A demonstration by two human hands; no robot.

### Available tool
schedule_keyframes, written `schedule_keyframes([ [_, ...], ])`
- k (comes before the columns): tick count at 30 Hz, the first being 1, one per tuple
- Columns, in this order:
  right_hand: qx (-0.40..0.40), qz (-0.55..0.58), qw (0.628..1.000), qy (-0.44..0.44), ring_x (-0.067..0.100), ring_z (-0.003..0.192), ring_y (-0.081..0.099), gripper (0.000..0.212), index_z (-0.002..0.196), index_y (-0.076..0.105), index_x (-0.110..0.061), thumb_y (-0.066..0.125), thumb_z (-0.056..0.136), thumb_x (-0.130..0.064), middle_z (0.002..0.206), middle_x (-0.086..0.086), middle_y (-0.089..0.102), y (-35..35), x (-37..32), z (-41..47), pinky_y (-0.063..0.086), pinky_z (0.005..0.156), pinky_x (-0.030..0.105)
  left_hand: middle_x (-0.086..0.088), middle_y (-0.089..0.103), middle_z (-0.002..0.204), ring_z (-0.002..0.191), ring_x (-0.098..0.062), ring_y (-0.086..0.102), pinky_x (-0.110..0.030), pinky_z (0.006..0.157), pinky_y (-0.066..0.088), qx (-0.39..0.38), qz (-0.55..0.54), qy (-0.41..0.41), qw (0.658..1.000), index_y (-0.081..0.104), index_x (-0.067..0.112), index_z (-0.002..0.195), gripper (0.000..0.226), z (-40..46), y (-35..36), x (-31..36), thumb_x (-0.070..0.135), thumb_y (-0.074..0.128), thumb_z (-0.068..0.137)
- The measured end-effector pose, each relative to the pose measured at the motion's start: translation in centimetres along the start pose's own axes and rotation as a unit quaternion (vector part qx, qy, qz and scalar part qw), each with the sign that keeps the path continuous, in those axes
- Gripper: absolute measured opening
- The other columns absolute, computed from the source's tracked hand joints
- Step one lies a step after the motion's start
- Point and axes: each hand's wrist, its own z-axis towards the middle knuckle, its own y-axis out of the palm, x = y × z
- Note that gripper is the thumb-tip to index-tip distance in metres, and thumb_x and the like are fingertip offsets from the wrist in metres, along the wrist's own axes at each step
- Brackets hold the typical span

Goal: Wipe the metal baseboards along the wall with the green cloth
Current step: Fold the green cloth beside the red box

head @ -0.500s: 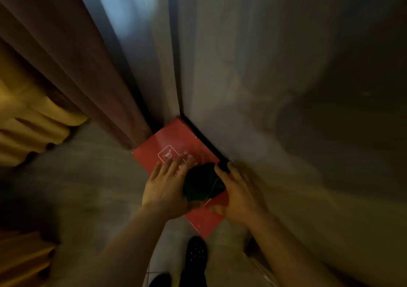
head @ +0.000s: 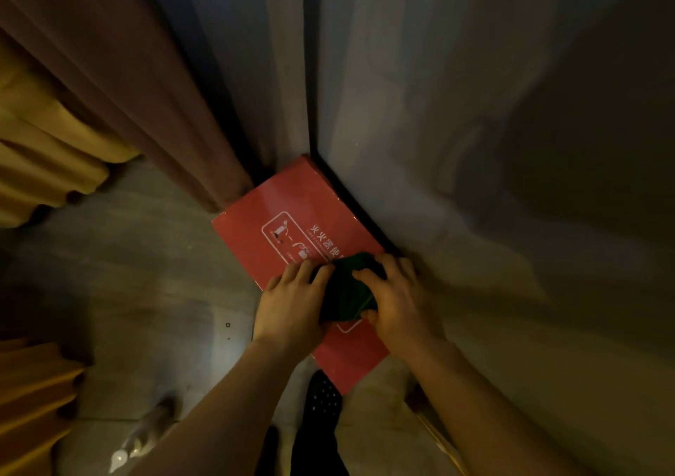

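Observation:
The dark green cloth [head: 345,291] lies bunched on top of a red box [head: 288,216] that stands on the floor against the wall. My left hand [head: 290,303] holds the cloth's left side, fingers curled onto it. My right hand [head: 396,293] presses on its right side, fingers spread over the top. A dark baseboard strip [head: 350,197] runs along the foot of the grey wall just behind the box; its lower stretch is hidden behind my right hand.
A brown curtain [head: 120,84] and a yellow curtain [head: 40,146] hang at the left. The grey wall [head: 475,146] fills the right. Below are my dark dotted sock [head: 323,399] and a light slipper [head: 146,435] on the grey floor [head: 128,274].
The view has drawn closer to the box. Both hands have closed in on the cloth, the right hand now lying more over its top.

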Motion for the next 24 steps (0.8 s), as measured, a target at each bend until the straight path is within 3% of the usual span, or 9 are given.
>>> schedule_keyframes([
  [2, 0.007, 0.009, 1.000, 0.006, 0.029, 0.111, 0.043, 0.042, 0.124, 0.057, -0.025, 0.065, 0.084, -0.017, 0.126, 0.006, 0.051, -0.2, -0.3, 0.0, 0.045, 0.086, 0.039, 0.002, 0.048, 0.140, 0.125, -0.026, 0.048, -0.041, 0.094, 0.047, 0.000, -0.002, -0.008, 1.000, 0.039, 0.029, 0.142, 0.063, 0.0, -0.5, 0.3, 0.030, 0.069, 0.086],
  [5, 0.010, 0.037, 0.999, 0.011, 0.029, 0.102, 0.048, 0.034, 0.117, 0.059, -0.022, 0.060, 0.085, -0.011, 0.115, 0.007, 0.054, -0.7, -0.7, -0.6, 0.046, 0.080, 0.039, 0.003, 0.052, 0.136, 0.121, -0.027, 0.052, -0.042, 0.087, 0.052, -0.005, -0.004, -0.010, 1.000, 0.043, 0.030, 0.137, 0.052, -0.3, -1.6, 0.3, 0.024, 0.065, 0.090],
  [11, 0.037, 0.042, 0.998, 0.027, 0.025, 0.101, 0.048, 0.037, 0.113, 0.058, -0.025, 0.064, 0.080, -0.010, 0.112, 0.003, 0.054, -2.8, -2.2, -2.7, 0.048, 0.079, 0.041, 0.006, 0.053, 0.138, 0.122, -0.026, 0.052, -0.042, 0.085, 0.055, 0.002, -0.005, 0.009, 1.000, 0.043, 0.034, 0.139, 0.051, -1.9, -4.7, 0.4, 0.023, 0.063, 0.093],
  [19, 0.089, 0.050, 0.994, 0.037, 0.026, 0.099, 0.049, 0.039, 0.111, 0.058, -0.024, 0.064, 0.079, -0.004, 0.109, 0.004, 0.054, -7.9, -5.7, -6.5, 0.050, 0.077, 0.043, 0.005, 0.059, 0.120, 0.109, -0.025, 0.055, -0.040, 0.076, 0.053, 0.043, -0.007, 0.042, 0.998, 0.052, 0.028, 0.126, 0.044, -6.0, -11.0, 1.1, 0.019, 0.070, 0.087],
  [24, 0.131, 0.038, 0.990, 0.047, 0.026, 0.092, 0.050, 0.040, 0.108, 0.059, -0.025, 0.066, 0.075, -0.004, 0.101, 0.003, 0.054, -12.1, -8.2, -10.4, 0.048, 0.067, 0.039, 0.004, 0.060, 0.114, 0.106, -0.026, 0.056, -0.040, 0.076, 0.050, 0.073, 0.009, 0.074, 0.995, 0.054, 0.026, 0.122, 0.041, -9.5, -16.0, 2.1, 0.016, 0.070, 0.085],
])
